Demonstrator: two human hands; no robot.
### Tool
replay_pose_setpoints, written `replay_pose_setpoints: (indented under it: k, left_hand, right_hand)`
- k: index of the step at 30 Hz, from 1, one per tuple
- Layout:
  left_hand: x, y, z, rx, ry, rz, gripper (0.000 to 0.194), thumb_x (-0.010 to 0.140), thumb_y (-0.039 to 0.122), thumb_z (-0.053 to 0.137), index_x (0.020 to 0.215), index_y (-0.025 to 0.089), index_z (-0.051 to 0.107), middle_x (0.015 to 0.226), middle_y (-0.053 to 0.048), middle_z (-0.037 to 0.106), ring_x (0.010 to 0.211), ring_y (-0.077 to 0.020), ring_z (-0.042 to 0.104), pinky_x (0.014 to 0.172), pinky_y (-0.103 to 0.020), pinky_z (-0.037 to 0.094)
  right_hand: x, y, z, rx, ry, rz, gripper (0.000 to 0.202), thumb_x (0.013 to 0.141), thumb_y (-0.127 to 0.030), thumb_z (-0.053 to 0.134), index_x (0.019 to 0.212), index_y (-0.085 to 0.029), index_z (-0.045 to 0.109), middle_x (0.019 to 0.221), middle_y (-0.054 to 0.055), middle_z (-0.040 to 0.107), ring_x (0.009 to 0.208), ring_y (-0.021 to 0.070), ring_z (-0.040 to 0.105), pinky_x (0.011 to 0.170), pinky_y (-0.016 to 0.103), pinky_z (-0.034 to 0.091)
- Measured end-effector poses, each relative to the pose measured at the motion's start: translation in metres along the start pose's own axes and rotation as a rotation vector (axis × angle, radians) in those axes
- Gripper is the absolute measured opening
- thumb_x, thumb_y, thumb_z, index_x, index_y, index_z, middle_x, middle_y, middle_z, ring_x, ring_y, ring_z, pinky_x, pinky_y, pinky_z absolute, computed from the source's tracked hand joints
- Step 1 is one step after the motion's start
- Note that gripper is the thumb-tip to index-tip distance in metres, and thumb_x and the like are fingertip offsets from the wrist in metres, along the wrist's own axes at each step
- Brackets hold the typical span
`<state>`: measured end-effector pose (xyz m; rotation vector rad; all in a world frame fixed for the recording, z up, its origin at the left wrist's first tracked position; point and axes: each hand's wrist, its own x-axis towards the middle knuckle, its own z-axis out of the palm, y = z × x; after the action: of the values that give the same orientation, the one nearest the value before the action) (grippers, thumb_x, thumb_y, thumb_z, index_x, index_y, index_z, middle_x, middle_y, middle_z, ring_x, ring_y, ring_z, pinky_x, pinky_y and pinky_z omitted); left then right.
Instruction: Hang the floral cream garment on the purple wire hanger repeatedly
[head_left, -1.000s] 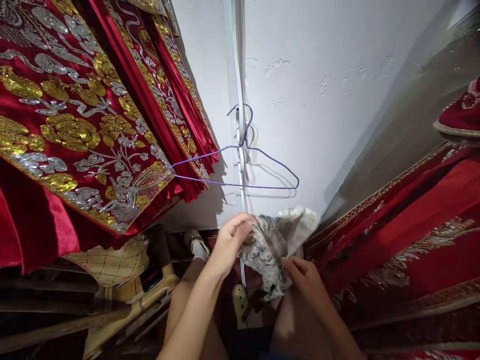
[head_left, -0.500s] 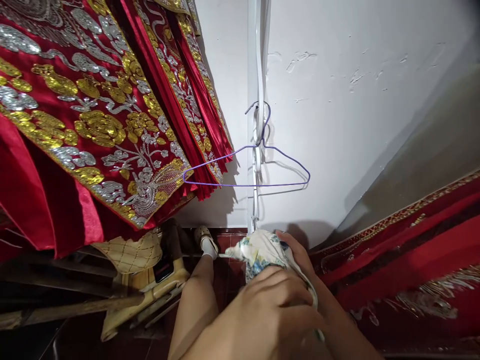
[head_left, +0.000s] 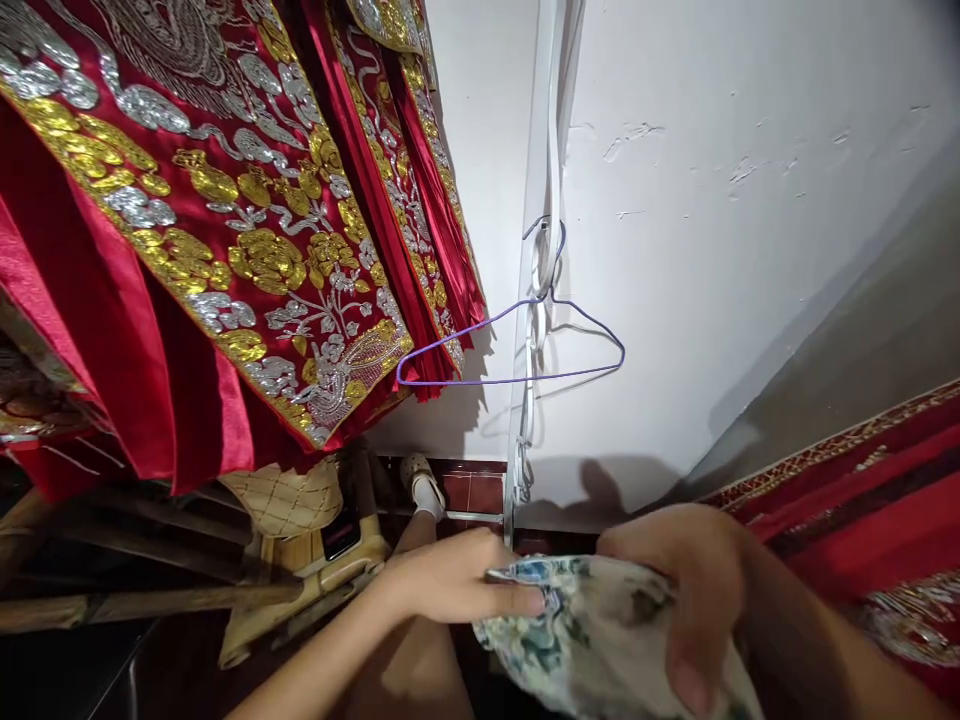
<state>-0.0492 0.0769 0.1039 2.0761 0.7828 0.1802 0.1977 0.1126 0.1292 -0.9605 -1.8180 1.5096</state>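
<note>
A white floral cloth garment, patterned in blue, green and yellow, is stretched between my hands at the bottom of the view. My left hand pinches its upper left edge, thumb on top and fingers behind. On the other side, my right hand grips the right part, thumb lying over the cloth. The garment's lower end runs out of view. Above and apart from my hands, a purple wire hanger hangs bare from a white looped strap.
Red panels embroidered in gold and silver hang at the left, over a bamboo chair with a phone on it. A white wall stands ahead. More red fabric is at the right. My foot wears a clog.
My hands have moved apart, left hand to the left and right hand to the right, spreading the bunched garment between them. The view has shifted slightly, so hanger and panels appear further right.
</note>
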Motion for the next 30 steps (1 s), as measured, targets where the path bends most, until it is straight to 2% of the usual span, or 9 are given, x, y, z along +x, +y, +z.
replay_pose_setpoints:
  k: [5, 8, 10, 12, 15, 18, 21, 25, 30]
  left_hand:
    - [-0.031, -0.008, -0.027, 0.424, 0.062, -0.392, 0.013, 0.070, 0.033, 0.070, 0.070, 0.020, 0.065, 0.065, -0.001, 0.062, 0.058, -0.0165, 0.054, 0.054, -0.025, 0.032]
    - [-0.050, 0.000, -0.048, 0.585, 0.173, -0.554, 0.011, 0.071, 0.033, 0.066, 0.073, 0.022, 0.070, 0.076, -0.007, 0.072, 0.072, -0.0264, 0.067, 0.060, -0.029, 0.038]
    - [-0.059, 0.007, -0.061, 0.602, 0.272, -0.600, 0.019, 0.076, 0.040, 0.064, 0.080, 0.024, 0.073, 0.083, -0.008, 0.075, 0.076, -0.0288, 0.070, 0.063, -0.030, 0.041]
    - [-0.064, 0.015, -0.072, 0.597, 0.396, -0.577, 0.027, 0.081, 0.046, 0.061, 0.094, 0.026, 0.074, 0.093, -0.007, 0.076, 0.083, -0.0290, 0.071, 0.069, -0.031, 0.045]
    - [-0.063, 0.024, -0.086, 0.634, 0.599, -0.507, 0.040, 0.087, 0.053, 0.053, 0.111, 0.024, 0.070, 0.110, -0.010, 0.074, 0.099, -0.0309, 0.069, 0.082, -0.034, 0.049]
    - [-0.057, 0.029, -0.095, 0.703, 0.780, -0.401, 0.042, 0.091, 0.049, 0.046, 0.109, 0.018, 0.068, 0.116, -0.015, 0.071, 0.108, -0.0343, 0.065, 0.092, -0.042, 0.048]
    - [-0.051, 0.033, -0.099, 0.723, 0.917, -0.288, 0.034, 0.092, 0.041, 0.043, 0.095, 0.016, 0.066, 0.118, -0.017, 0.068, 0.114, -0.0357, 0.061, 0.096, -0.046, 0.047]
    - [-0.041, 0.043, -0.102, 0.671, 1.028, -0.167, 0.026, 0.092, 0.037, 0.046, 0.090, 0.018, 0.063, 0.122, -0.014, 0.067, 0.116, -0.0323, 0.060, 0.099, -0.042, 0.045]
    - [-0.004, 0.057, -0.120, 0.520, 1.135, -0.113, 0.022, 0.092, 0.032, 0.046, 0.091, 0.018, 0.063, 0.101, -0.008, 0.071, 0.091, -0.0253, 0.064, 0.084, -0.036, 0.048]
  right_hand:
    - [0.008, -0.031, -0.046, -0.211, -0.143, 0.037, 0.025, 0.078, -0.042, 0.071, 0.076, -0.017, 0.070, 0.070, 0.004, 0.065, 0.068, 0.0196, 0.060, 0.061, 0.029, 0.048]
    - [0.019, -0.027, -0.063, -0.311, 0.120, -0.007, 0.018, 0.078, -0.030, 0.066, 0.090, -0.018, 0.071, 0.074, 0.003, 0.065, 0.066, 0.0185, 0.059, 0.059, 0.027, 0.046]
    - [0.034, -0.015, -0.069, -0.334, 0.388, -0.073, 0.037, 0.076, -0.023, 0.062, 0.112, -0.021, 0.067, 0.083, 0.003, 0.067, 0.069, 0.0187, 0.060, 0.060, 0.027, 0.046]
    - [0.054, -0.001, -0.071, -0.321, 0.542, -0.131, 0.055, 0.074, -0.022, 0.061, 0.129, -0.024, 0.059, 0.101, 0.004, 0.069, 0.083, 0.0208, 0.063, 0.069, 0.028, 0.048]
    - [0.080, 0.017, -0.071, -0.222, 0.565, -0.181, 0.051, 0.074, -0.026, 0.060, 0.125, -0.023, 0.063, 0.114, 0.006, 0.069, 0.101, 0.0231, 0.062, 0.082, 0.031, 0.047]
    - [0.088, 0.026, -0.072, -0.150, 0.547, -0.171, 0.026, 0.073, -0.030, 0.058, 0.091, -0.018, 0.071, 0.087, 0.003, 0.070, 0.082, 0.0209, 0.061, 0.071, 0.029, 0.045]
    - [0.076, 0.028, -0.076, -0.198, 0.679, -0.161, 0.015, 0.069, -0.031, 0.060, 0.065, -0.018, 0.062, 0.061, -0.002, 0.056, 0.061, 0.0150, 0.049, 0.056, 0.025, 0.035]
    - [0.052, 0.022, -0.082, -0.244, 0.796, -0.209, 0.023, 0.069, -0.032, 0.062, 0.054, -0.019, 0.053, 0.053, -0.005, 0.045, 0.055, 0.0114, 0.039, 0.052, 0.024, 0.028]
    - [0.041, 0.019, -0.067, -0.149, 0.803, -0.189, 0.026, 0.070, -0.034, 0.065, 0.055, -0.019, 0.051, 0.054, -0.005, 0.041, 0.054, 0.0111, 0.038, 0.051, 0.024, 0.028]
